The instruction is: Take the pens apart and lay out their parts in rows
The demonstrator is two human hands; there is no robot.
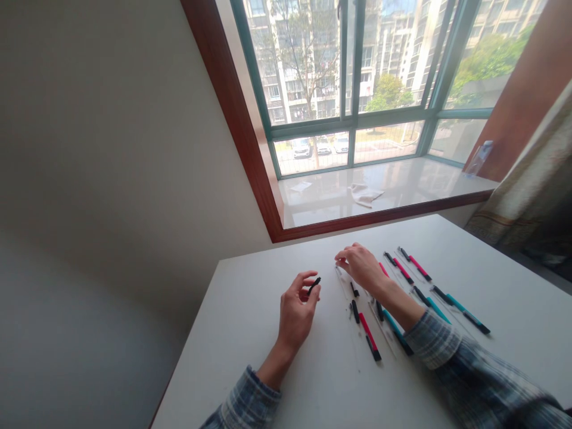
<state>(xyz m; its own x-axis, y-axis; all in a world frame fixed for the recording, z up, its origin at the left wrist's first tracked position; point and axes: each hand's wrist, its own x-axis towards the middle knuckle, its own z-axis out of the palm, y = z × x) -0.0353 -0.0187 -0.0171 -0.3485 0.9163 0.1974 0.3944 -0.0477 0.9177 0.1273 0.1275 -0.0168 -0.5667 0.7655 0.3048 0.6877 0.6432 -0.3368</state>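
Between the thumb and fingers of my left hand [297,310] is a short black pen grip [314,286], raised over the table. My right hand [360,266] reaches to the far side with thumb and fingertips pinched together; whatever they hold is too small to make out. Just below those fingertips lies a thin clear refill [342,281], with a small black pen piece [354,289] beside it. Closer to me lie a black grip [355,311] and a red pen barrel [369,333] with a black end. My right forearm partly hides other pen parts.
Several taken-apart pens with red barrels [403,271] and teal barrels [456,305] lie in rows on the white table [250,333]. Behind it is a window sill [322,205] with crumpled paper [365,195] and a clear bottle [479,159]. A curtain [522,173] hangs at right.
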